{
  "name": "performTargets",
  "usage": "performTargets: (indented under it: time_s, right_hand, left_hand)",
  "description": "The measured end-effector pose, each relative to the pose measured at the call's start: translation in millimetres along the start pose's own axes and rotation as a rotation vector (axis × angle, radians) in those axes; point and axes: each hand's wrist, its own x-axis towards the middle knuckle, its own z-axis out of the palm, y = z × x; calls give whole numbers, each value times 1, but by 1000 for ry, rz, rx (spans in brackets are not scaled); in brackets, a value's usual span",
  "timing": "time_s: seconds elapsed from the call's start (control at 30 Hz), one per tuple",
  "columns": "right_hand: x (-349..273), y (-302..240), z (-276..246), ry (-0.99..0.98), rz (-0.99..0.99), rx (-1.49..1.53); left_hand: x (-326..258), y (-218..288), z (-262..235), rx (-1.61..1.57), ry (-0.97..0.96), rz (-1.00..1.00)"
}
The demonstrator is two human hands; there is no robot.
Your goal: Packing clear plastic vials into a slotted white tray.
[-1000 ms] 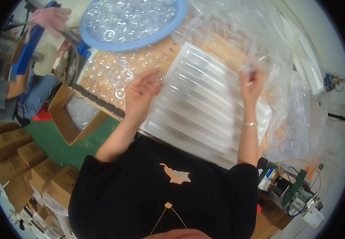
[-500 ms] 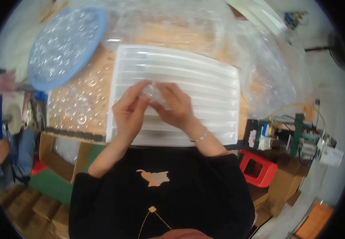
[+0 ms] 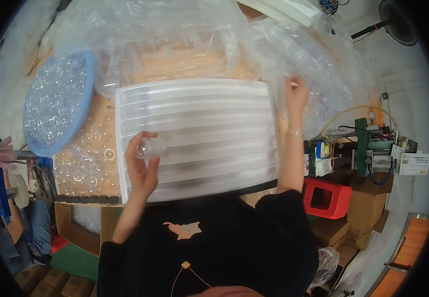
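**Hands part over the ribbed tray**

Both hands have separated since half a second ago, when they met at the middle of the tray. Now I see my left hand [image 3: 142, 171] holding a small clear plastic cup [image 3: 150, 147] over the left part of the white ribbed tray [image 3: 199, 133], fingers [image 3: 136, 143] curled round it, apparently so it can sit in a groove. My right hand [image 3: 294, 96] reaches to the tray's far right corner, touching the crumpled clear plastic sheeting [image 3: 323, 64]; whether those fingers pinch anything I cannot tell. The tray lies flat on the counter [image 3: 175, 67], its grooves running left to right. Left of it, loose clear cups [image 3: 83, 163] cover the counter, and a blue basin [image 3: 56, 101] holds more, within easy reach.
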Motion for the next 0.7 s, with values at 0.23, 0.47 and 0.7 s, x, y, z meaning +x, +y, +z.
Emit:
performTargets:
  time_s: [0.23,0.47,0.7]
  right_hand:
    - [52,108,57,-173,52,-188]
    - [42,74,37,-67,-30,-401]
    - [-88,-115,-9,-824,-8,691]
  left_hand:
    - [-11,-2,-3,70,-39,-60]
    - [-17,5,-13,153,-140,-121]
    - [-18,-3,-21,-96,-197,-413]
